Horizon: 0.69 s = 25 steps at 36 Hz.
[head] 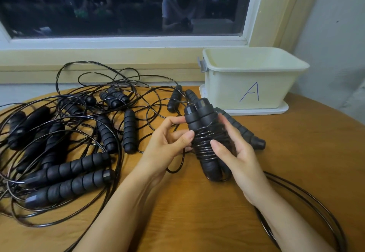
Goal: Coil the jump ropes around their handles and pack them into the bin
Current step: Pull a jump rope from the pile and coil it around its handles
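Observation:
Both my hands hold a pair of black jump rope handles (pixel 203 119), side by side and upright above the table, with black cord coiled many turns around their middle. My right hand (pixel 235 153) grips the bundle from the right, thumb across the coils. My left hand (pixel 167 145) pinches the cord at the bundle's left side, and a short loose loop of cord (pixel 177 167) hangs below it. A cream bin marked "A" (pixel 254 78) stands at the back right, its inside looking bare.
A tangled heap of black jump ropes with several ridged handles (pixel 65 133) covers the left of the round wooden table (pixel 197 212). Another handle (pixel 248 135) lies behind my right hand. Cord loops (pixel 324 214) run along the right front edge. The bin sits on a white lid (pixel 282 110) below a window.

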Each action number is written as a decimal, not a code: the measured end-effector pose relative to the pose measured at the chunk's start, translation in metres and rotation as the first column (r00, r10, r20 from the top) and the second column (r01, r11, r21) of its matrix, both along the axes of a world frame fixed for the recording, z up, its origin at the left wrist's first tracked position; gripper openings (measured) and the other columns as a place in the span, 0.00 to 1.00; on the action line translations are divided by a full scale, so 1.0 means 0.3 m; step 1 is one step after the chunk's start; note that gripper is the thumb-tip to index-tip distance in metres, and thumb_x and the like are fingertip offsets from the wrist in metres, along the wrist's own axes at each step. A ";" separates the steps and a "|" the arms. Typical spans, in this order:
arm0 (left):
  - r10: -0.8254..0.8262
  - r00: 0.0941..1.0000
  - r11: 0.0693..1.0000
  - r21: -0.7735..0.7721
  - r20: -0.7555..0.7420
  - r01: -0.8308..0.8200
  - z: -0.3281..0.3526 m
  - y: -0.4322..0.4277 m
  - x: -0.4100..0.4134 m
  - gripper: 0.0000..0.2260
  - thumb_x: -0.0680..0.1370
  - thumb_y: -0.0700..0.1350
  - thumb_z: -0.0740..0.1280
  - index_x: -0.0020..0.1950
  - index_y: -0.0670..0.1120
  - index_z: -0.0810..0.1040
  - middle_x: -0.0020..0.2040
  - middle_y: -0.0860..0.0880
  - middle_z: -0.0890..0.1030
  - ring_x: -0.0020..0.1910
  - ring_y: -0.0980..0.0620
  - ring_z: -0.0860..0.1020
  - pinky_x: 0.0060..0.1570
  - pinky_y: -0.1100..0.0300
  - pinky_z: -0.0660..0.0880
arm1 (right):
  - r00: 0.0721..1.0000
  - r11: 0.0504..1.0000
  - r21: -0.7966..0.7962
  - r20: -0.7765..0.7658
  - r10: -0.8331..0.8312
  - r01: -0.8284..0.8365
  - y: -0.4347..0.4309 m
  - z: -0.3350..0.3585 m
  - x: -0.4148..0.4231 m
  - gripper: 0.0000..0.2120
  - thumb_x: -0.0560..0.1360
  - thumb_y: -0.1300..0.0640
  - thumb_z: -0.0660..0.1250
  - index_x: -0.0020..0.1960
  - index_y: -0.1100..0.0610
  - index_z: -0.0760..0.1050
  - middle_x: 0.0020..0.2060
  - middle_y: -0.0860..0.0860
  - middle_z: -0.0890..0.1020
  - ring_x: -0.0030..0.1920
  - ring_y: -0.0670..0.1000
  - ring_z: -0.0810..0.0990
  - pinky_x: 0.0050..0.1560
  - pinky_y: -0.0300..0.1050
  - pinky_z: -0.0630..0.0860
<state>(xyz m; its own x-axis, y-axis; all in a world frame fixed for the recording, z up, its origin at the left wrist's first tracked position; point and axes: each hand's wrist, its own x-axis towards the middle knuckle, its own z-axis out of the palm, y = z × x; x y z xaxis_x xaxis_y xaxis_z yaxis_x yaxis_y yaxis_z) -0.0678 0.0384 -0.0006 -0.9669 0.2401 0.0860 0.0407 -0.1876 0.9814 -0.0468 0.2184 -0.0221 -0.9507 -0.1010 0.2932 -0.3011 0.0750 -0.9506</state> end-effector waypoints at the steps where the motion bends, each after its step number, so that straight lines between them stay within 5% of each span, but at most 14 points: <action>1: 0.021 1.000 1.000 0.003 0.004 -0.021 -0.002 0.003 -0.001 0.20 0.73 0.43 0.69 0.63 0.44 0.72 0.49 0.42 0.85 0.47 0.47 0.84 0.49 0.57 0.80 | 0.999 0.998 0.050 -0.027 -0.045 0.047 0.001 -0.005 -0.003 0.32 0.75 0.48 0.67 0.77 0.47 0.62 0.71 0.43 0.70 0.71 0.38 0.67 0.69 0.34 0.66; 8: 0.161 0.987 0.987 -0.017 0.006 -0.161 -0.014 0.028 0.003 0.22 0.68 0.44 0.73 0.59 0.42 0.74 0.46 0.42 0.86 0.45 0.46 0.85 0.49 0.55 0.81 | 0.908 0.929 0.236 -0.377 -0.182 0.285 -0.014 -0.037 -0.006 0.23 0.80 0.58 0.62 0.73 0.48 0.67 0.70 0.46 0.73 0.72 0.41 0.68 0.68 0.31 0.65; 11: 0.198 0.980 0.980 -0.008 -0.011 -0.198 -0.005 0.033 0.009 0.20 0.68 0.43 0.73 0.57 0.42 0.75 0.44 0.43 0.86 0.42 0.48 0.85 0.42 0.60 0.81 | 0.890 0.879 0.330 -0.413 -0.193 0.344 -0.016 -0.046 -0.005 0.21 0.82 0.54 0.59 0.75 0.47 0.66 0.74 0.48 0.70 0.75 0.44 0.65 0.70 0.31 0.62; 14: 0.217 0.976 0.976 0.009 -0.007 -0.217 -0.003 0.042 0.016 0.19 0.67 0.43 0.73 0.55 0.43 0.75 0.42 0.44 0.86 0.38 0.51 0.85 0.38 0.64 0.79 | 0.917 0.807 0.492 -0.372 -0.145 0.327 -0.028 -0.041 0.008 0.29 0.80 0.43 0.54 0.80 0.42 0.52 0.78 0.45 0.59 0.77 0.43 0.58 0.65 0.26 0.63; 18: 0.209 0.978 0.978 0.014 -0.002 -0.209 -0.002 0.048 0.021 0.19 0.66 0.44 0.73 0.55 0.44 0.74 0.42 0.45 0.86 0.38 0.52 0.84 0.38 0.64 0.79 | 0.903 0.610 0.684 -0.406 -0.139 0.401 -0.041 -0.038 0.014 0.50 0.68 0.37 0.67 0.80 0.42 0.40 0.79 0.48 0.53 0.74 0.51 0.64 0.51 0.42 0.78; 21: 0.196 0.980 0.981 0.006 -0.012 -0.196 0.002 0.051 0.023 0.19 0.68 0.43 0.73 0.57 0.43 0.74 0.42 0.45 0.86 0.39 0.52 0.85 0.39 0.66 0.78 | 0.871 0.530 0.701 -0.459 -0.177 0.477 -0.042 -0.028 0.012 0.54 0.66 0.44 0.77 0.81 0.46 0.47 0.77 0.52 0.60 0.68 0.55 0.73 0.39 0.41 0.80; 25: 0.160 0.986 0.987 0.000 -0.044 -0.160 -0.002 0.054 0.023 0.22 0.68 0.44 0.72 0.61 0.43 0.74 0.47 0.44 0.86 0.44 0.49 0.85 0.44 0.62 0.80 | 0.833 0.538 0.654 -0.519 -0.193 0.532 -0.040 -0.028 0.014 0.48 0.66 0.51 0.80 0.79 0.47 0.58 0.76 0.55 0.65 0.63 0.57 0.78 0.37 0.43 0.80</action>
